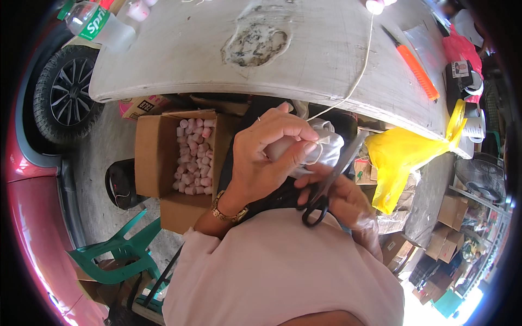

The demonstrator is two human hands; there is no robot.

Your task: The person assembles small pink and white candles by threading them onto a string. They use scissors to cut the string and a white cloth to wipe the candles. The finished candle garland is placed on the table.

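String (358, 81): is crossing the table (179, 49) and passing over its near edge.
Left hand (263, 155): is pinching string between thumb and forefinger.
Right hand (348, 200): is holding dark-handled scissors (327, 188).
Cardboard box (149, 157): is standing leftward, containing pale pink pieces (194, 157).

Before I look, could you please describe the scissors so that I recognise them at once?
Find the pale table, then the right hand below its near edge. It holds the scissors, whose black loop handles differ from the table's orange-handled tool.
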